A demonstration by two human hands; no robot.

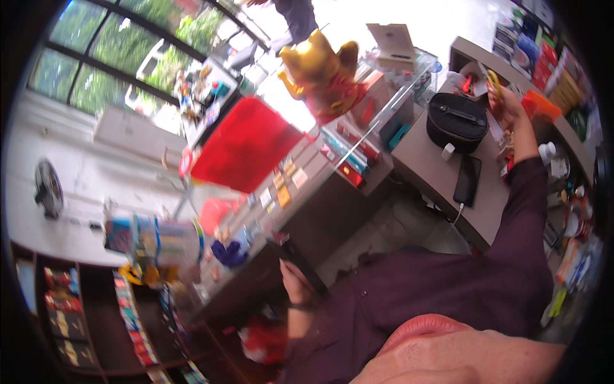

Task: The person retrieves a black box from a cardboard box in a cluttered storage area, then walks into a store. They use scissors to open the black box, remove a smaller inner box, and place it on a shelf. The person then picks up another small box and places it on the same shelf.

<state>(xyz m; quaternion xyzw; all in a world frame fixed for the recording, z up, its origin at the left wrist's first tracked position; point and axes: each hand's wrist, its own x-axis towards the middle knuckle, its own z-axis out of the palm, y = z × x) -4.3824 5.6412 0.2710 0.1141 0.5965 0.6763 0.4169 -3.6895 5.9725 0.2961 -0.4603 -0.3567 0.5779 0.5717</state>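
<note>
My left hand (296, 281), with a dark band at its wrist, is closed around the edge of a long, dark, flat box (298, 259) beside the brown counter. My right arm reaches across the desk. At its far end my right hand (509, 107) grips a yellow looped thing (492, 82), whose kind is too small and blurred to tell. Next to that hand stands a round black zippered case (456, 120) with a top handle. A black phone (467, 181) lies nearer me, plugged into a white cable. A small white case (448, 152) sits between them.
A gold cat figure (320, 70) stands beyond the glass-topped counter (377, 125). A red panel (246, 144) and small cards (283, 195) are along the counter. Dark shelves (96, 307) hold packets at lower left. Bottles and goods crowd the right-hand shelf (575, 211).
</note>
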